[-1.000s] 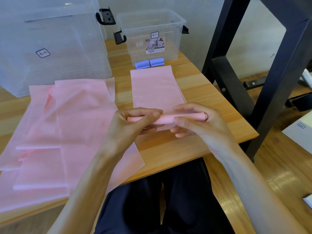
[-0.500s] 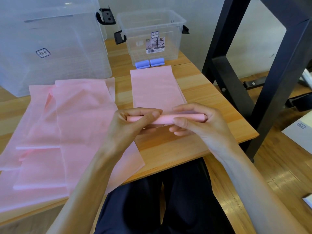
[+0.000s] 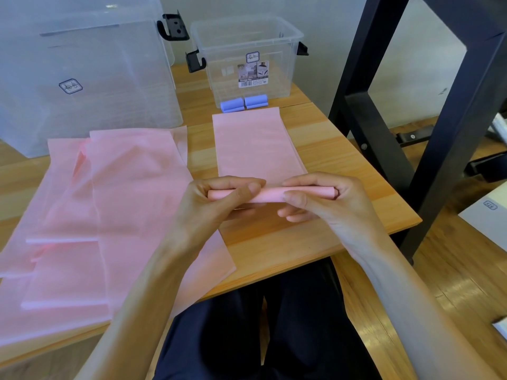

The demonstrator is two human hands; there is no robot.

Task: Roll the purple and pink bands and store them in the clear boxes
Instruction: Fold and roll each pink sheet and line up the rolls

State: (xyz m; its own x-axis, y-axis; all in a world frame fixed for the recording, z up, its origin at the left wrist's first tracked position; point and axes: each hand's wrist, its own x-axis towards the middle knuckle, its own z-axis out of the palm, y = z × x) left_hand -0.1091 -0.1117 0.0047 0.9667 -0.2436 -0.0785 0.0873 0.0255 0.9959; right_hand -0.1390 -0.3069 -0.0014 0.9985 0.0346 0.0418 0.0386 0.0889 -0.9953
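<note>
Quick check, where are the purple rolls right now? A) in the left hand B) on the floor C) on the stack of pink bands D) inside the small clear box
D: the two purple rolls lie on the bottom of the small clear box, seen through its front wall.

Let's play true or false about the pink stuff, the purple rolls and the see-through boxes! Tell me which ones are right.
1. Both hands hold the pink roll. True.
2. The purple rolls lie inside the small clear box. True.
3. The pink band is already rolled all the way. False: a flat part still lies on the table.
4. The left hand rests flat on the pink sheets. False: it grips the roll.
</note>
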